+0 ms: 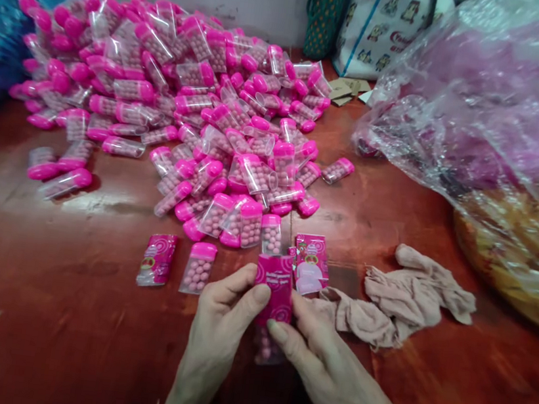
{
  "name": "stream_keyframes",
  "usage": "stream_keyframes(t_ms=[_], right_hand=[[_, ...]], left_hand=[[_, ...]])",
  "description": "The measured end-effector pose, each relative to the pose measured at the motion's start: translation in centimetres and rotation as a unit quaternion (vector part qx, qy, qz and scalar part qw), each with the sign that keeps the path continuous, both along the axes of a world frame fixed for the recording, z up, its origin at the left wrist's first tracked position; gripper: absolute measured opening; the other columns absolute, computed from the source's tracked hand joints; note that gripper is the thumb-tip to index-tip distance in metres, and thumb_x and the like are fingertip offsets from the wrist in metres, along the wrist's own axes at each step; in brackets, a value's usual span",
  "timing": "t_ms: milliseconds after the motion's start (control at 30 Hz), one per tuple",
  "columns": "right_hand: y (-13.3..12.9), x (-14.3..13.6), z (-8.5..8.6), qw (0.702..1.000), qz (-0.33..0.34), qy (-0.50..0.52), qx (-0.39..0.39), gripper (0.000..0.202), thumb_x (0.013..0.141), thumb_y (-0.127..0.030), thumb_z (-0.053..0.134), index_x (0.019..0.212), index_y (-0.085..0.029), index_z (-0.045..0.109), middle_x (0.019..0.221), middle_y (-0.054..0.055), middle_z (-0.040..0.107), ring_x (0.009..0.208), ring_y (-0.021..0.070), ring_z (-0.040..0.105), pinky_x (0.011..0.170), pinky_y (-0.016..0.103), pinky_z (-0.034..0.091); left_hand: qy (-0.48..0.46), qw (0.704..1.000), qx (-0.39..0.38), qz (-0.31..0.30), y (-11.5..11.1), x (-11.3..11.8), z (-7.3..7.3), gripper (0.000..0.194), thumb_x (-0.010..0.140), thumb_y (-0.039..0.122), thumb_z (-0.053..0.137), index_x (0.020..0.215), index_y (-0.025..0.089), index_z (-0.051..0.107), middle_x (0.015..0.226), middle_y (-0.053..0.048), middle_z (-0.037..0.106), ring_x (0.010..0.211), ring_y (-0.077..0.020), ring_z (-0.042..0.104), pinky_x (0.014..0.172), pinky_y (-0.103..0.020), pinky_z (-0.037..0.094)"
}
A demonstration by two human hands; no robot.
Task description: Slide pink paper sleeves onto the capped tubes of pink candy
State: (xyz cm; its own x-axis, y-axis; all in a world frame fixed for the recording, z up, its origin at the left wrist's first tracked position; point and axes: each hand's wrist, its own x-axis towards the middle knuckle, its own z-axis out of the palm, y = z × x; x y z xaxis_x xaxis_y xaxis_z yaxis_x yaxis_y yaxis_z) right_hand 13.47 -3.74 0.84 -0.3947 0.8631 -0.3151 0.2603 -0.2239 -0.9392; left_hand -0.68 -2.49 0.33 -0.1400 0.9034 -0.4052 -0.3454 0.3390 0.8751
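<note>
Between my two hands is a small clear container [266, 350] of pink gum balls, with a magenta printed sleeve [273, 305] around its upper part. My left hand [219, 318] pinches the sleeve from the left, thumb on its front. From the right, my right hand [314, 347] grips it, thumb near the sleeve's lower edge. The balls show below that edge. Left of my hands stands or lies a pink-capped gum container [198, 269]; I cannot tell which. Flat magenta sleeves lie farther left [156, 260] and just behind my right hand [313, 254].
A large heap of pink-capped containers [188, 98] covers the back of the wooden table [96, 345]. A crumpled beige cloth [396, 298] lies at right, beside a yellow basket [505, 259] under clear plastic [460, 108]. Blue plastic [9, 28] is at left; a printed bag [387, 25] stands behind.
</note>
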Motion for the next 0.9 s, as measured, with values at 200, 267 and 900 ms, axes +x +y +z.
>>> stream_keyframes(t_ms=[200,267,900], right_hand=[[-1.0,-1.2,-1.4,0.986,-0.037,0.115,-0.116,0.028,0.092,-0.044,0.040,0.090,-0.019,0.053,0.072,-0.001,0.053,0.062,0.0105,0.048,0.059,0.022,0.045],[-1.7,-1.7,-1.6,0.983,-0.075,0.116,-0.120,0.032,0.092,-0.047,0.039,0.087,-0.019,0.053,0.068,-0.001,0.050,0.062,0.0113,0.048,0.060,0.023,0.046],[-0.8,-4.1,-2.5,0.982,-0.118,-0.079,0.128,0.019,0.093,-0.029,0.039,0.093,-0.020,0.055,0.075,0.002,0.062,0.067,0.0155,0.060,0.059,0.025,0.050]], left_hand=[[-0.082,0.995,-0.020,0.044,0.0,0.3,-0.8,0.012,0.066,0.026,0.074,0.074,0.017,0.071,0.062,-0.001,0.069,0.049,-0.0135,0.061,0.046,-0.023,0.050],[-0.073,0.996,-0.019,0.056,0.1,0.5,-0.8,0.014,0.064,0.023,0.075,0.076,0.016,0.071,0.062,0.000,0.069,0.057,-0.0148,0.064,0.053,-0.023,0.053],[-0.157,0.981,-0.024,0.114,-0.2,0.7,-2.1,0.013,0.071,0.029,0.070,0.072,0.016,0.067,0.058,-0.001,0.068,0.054,-0.0147,0.063,0.051,-0.023,0.051]])
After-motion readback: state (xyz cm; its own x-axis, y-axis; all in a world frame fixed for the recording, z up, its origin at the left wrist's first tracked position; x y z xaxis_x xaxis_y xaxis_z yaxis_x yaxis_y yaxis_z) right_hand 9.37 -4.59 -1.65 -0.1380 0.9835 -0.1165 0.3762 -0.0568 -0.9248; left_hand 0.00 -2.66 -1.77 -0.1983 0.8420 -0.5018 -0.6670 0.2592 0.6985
